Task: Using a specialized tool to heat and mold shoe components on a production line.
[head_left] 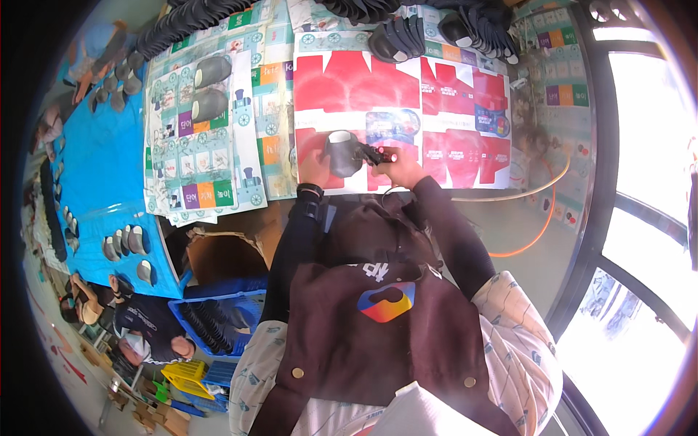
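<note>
My left hand (315, 169) is closed on the side of a dark grey, cup-shaped piece (342, 158), which looks like a shoe part with a pale area at its top. It is held over red printed sheets (356, 83). In my right hand (403, 168) is a small black spray gun (374, 154), its front close to the piece's right side. My fingers partly cover the tool. To the left, two similar dark grey pieces (212, 71) lie apart on printed sheets (203, 156).
Stacks of nested dark pieces (396, 40) line the far edge. A cream hose (523, 195) and an orange hose (538, 236) curve at right. Left are a blue table (102, 171) with more pieces, a blue crate (190, 296) and a co-worker (149, 323). A window (640, 131) is at right.
</note>
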Available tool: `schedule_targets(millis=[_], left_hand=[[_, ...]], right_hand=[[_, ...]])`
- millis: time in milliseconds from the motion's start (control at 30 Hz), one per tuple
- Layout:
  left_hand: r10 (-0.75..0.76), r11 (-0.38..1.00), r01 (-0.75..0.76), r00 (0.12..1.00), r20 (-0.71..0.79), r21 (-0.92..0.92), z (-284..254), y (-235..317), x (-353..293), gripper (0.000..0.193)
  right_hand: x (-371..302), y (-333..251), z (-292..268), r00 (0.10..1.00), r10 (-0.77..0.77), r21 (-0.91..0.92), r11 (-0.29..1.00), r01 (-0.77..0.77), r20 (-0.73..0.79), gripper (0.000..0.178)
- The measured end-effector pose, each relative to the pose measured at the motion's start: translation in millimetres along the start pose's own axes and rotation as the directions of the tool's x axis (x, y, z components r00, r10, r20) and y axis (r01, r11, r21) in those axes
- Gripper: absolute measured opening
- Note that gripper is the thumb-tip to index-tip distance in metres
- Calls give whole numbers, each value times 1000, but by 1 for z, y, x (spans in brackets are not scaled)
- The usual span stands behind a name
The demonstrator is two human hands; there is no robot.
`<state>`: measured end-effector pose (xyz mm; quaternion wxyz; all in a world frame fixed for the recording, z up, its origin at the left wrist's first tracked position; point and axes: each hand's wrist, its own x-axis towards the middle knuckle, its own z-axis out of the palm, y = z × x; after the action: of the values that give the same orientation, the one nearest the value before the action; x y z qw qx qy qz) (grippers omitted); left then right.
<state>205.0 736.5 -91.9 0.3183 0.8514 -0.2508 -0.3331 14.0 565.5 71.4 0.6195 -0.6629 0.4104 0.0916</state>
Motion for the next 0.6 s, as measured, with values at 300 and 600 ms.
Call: schedule_targets(millis=[300, 600], left_hand=[[-164, 959, 170, 985, 46, -226, -19, -36, 7, 43], [-322, 806, 339, 939, 122, -485, -88, -37, -23, 38]], right_hand=[[30, -7, 1, 971, -112, -146, 986, 82, -211, 31], [41, 2, -9, 999, -32, -35, 999, 31, -28, 35]])
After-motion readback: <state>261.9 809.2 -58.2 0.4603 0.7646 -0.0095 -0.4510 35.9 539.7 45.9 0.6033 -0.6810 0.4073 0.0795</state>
